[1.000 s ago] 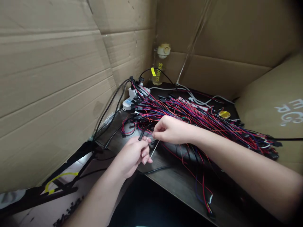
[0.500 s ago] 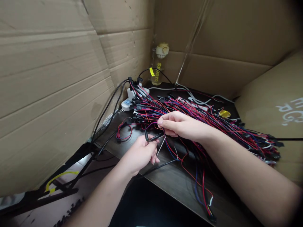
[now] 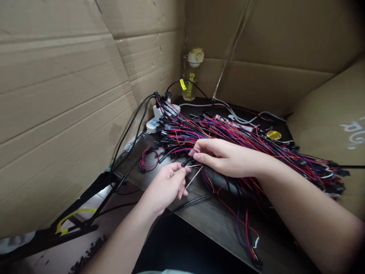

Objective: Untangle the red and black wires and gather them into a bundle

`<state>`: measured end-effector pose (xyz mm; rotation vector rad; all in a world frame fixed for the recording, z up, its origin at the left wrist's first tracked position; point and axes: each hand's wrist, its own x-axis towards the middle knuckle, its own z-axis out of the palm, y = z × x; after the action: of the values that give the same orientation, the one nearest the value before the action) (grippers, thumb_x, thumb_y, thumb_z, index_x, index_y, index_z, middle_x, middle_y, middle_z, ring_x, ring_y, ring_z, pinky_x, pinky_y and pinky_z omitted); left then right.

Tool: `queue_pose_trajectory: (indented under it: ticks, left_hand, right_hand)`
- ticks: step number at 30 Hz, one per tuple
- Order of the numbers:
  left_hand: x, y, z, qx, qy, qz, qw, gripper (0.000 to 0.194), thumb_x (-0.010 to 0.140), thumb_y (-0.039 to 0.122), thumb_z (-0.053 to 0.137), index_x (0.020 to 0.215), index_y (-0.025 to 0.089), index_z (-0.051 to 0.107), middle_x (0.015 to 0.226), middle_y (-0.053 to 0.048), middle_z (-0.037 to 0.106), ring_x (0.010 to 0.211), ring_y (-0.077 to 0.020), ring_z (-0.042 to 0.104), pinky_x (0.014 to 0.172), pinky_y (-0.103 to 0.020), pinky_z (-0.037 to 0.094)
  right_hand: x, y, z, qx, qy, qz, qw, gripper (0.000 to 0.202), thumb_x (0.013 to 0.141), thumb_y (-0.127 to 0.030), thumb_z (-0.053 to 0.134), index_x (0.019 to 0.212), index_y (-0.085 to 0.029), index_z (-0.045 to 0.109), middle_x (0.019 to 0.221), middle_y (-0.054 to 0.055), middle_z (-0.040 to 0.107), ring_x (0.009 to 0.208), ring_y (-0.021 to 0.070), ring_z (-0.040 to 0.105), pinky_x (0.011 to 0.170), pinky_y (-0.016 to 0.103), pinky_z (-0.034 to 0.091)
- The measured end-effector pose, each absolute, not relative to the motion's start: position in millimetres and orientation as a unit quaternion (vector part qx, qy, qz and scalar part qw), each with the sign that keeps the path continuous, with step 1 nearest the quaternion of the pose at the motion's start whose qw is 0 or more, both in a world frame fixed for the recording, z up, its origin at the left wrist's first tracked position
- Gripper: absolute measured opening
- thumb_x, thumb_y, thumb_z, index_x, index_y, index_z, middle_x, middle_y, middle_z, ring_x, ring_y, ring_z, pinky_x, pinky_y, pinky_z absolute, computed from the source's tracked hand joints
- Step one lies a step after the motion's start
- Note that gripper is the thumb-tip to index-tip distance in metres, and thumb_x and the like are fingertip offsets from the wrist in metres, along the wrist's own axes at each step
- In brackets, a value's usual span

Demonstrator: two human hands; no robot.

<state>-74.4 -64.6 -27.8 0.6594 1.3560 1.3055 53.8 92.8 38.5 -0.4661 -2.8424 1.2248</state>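
Note:
My left hand [image 3: 170, 184] is closed on a thin white tie [image 3: 194, 177], whose two strands run taut toward my right fingers. Right beside those left fingertips lies a black cable end [image 3: 186, 161]. My right hand [image 3: 218, 156] pinches a few thin wires at the near edge of a big heap of red, black and blue wires [image 3: 273, 154]; its fingertips hide where the tie meets them. Another black cable end [image 3: 164, 158] points toward me just beyond my left hand. Loose red and blue wires with a connector [image 3: 258, 262] hang toward the table's front edge.
A small coil of red and black wire [image 3: 149, 159] lies at the left. Behind it stand a white power strip [image 3: 154, 125] and a clear sports bottle [image 3: 189, 82]. A yellow disc [image 3: 273, 135] sits beyond the heap. Cardboard walls [image 3: 265, 42] enclose the dark table [image 3: 199, 228].
My left hand has drawn slightly left and down, away from the black cable ends that were at its fingertips. More of the white tie shows. My right hand has shifted slightly right and down.

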Motion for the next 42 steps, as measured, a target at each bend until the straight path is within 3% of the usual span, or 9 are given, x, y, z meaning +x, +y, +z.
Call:
queue_pose_trajectory:
  ticks: [7, 12, 16, 21, 25, 32, 37, 40, 42]
  left_hand:
    - [-69.1, -66.8, -26.0, 0.275, 0.611, 0.539, 0.51, 0.021, 0.098, 0.029, 0.05, 0.083, 0.016, 0.056, 0.041, 0.009, 0.044, 0.036, -0.0067, 0.043, 0.057, -0.022, 0.052]
    - [-57.2, -63.9, -30.6, 0.265, 0.624, 0.53, 0.511, 0.021, 0.095, 0.031, 0.055, 0.078, 0.018, 0.054, 0.043, 0.009, 0.046, 0.035, -0.0081, 0.045, 0.057, -0.025, 0.053]
    - [-56.0, -58.5, -25.4, 0.317, 0.619, 0.491, 0.525, 0.025, 0.098, 0.035, 0.053, 0.079, 0.019, 0.053, 0.044, 0.007, 0.049, 0.036, -0.0082, 0.046, 0.058, -0.024, 0.052]
    - [-71.2, -56.5, -8.0, 0.318, 0.5, 0.428, 0.682, 0.045, 0.092, 0.03, 0.059, 0.053, 0.019, 0.04, 0.038, 0.004, 0.041, 0.035, -0.0042, 0.038, 0.059, -0.02, 0.048]
    - [-81.8, -56.6, -0.9, 0.316, 0.501, 0.424, 0.685, 0.041, 0.086, 0.037, 0.071, 0.06, 0.018, 0.046, 0.039, 0.006, 0.042, 0.035, -0.004, 0.039, 0.063, -0.022, 0.051]
    - [-88.7, -51.6, 8.8, 0.345, 0.524, 0.4, 0.668, 0.034, 0.074, 0.039, 0.082, 0.079, 0.017, 0.058, 0.04, 0.005, 0.051, 0.036, -0.0048, 0.043, 0.068, -0.025, 0.055]
    - [-85.3, -46.6, 9.6, 0.358, 0.56, 0.418, 0.619, 0.035, 0.072, 0.039, 0.085, 0.068, 0.015, 0.059, 0.037, 0.003, 0.049, 0.034, -0.0057, 0.042, 0.063, -0.026, 0.056]
    - [-85.5, -45.5, 9.3, 0.334, 0.568, 0.457, 0.598, 0.035, 0.071, 0.036, 0.085, 0.063, 0.015, 0.058, 0.036, 0.006, 0.044, 0.032, -0.0043, 0.038, 0.062, -0.028, 0.059]
    - [-87.2, -46.2, 10.3, 0.308, 0.564, 0.475, 0.602, 0.038, 0.069, 0.034, 0.087, 0.061, 0.015, 0.056, 0.038, 0.007, 0.042, 0.033, -0.003, 0.037, 0.062, -0.025, 0.059]
  right_hand:
    - [49.6, 85.6, 43.0, -0.204, -0.911, 0.355, 0.038, 0.023, 0.092, -0.034, 0.062, 0.082, -0.015, 0.069, 0.071, 0.002, 0.063, 0.062, 0.0116, 0.05, 0.059, 0.026, 0.037]
    - [46.3, 85.6, 42.2, -0.261, -0.823, 0.503, 0.035, 0.029, 0.088, -0.042, 0.071, 0.078, -0.015, 0.071, 0.062, 0.002, 0.062, 0.054, 0.011, 0.052, 0.051, 0.024, 0.039]
    - [40.8, 85.7, 41.1, -0.313, -0.764, 0.554, 0.105, 0.032, 0.087, -0.037, 0.076, 0.067, -0.014, 0.064, 0.059, 0.001, 0.061, 0.052, 0.0095, 0.054, 0.051, 0.022, 0.044]
    - [35.5, 82.6, 36.5, -0.305, -0.741, 0.581, 0.141, 0.025, 0.092, -0.023, 0.071, 0.07, -0.012, 0.065, 0.059, 0.001, 0.064, 0.049, 0.0074, 0.056, 0.051, 0.019, 0.047]
    - [34.8, 79.8, 31.4, -0.295, -0.735, 0.597, 0.127, 0.021, 0.093, -0.021, 0.069, 0.075, -0.013, 0.065, 0.06, 0.001, 0.067, 0.051, 0.0095, 0.062, 0.053, 0.02, 0.054]
    - [34.8, 73.7, 31.2, -0.281, -0.77, 0.559, 0.126, 0.02, 0.094, -0.018, 0.066, 0.075, -0.014, 0.064, 0.059, 0.001, 0.067, 0.052, 0.0098, 0.063, 0.049, 0.018, 0.051]
    - [37.3, 75.0, 37.1, -0.268, -0.797, 0.528, 0.123, 0.02, 0.096, -0.026, 0.064, 0.08, -0.014, 0.067, 0.067, 0.004, 0.071, 0.057, 0.0121, 0.065, 0.053, 0.021, 0.05]
    - [50.0, 70.8, 54.4, -0.266, -0.848, 0.44, 0.126, 0.023, 0.095, -0.035, 0.065, 0.089, -0.014, 0.071, 0.079, 0.008, 0.074, 0.065, 0.014, 0.065, 0.058, 0.024, 0.047]
    - [62.2, 62.8, 68.2, -0.251, -0.892, 0.368, 0.08, 0.028, 0.094, -0.042, 0.066, 0.09, -0.016, 0.071, 0.079, 0.007, 0.073, 0.065, 0.0144, 0.062, 0.056, 0.025, 0.042]
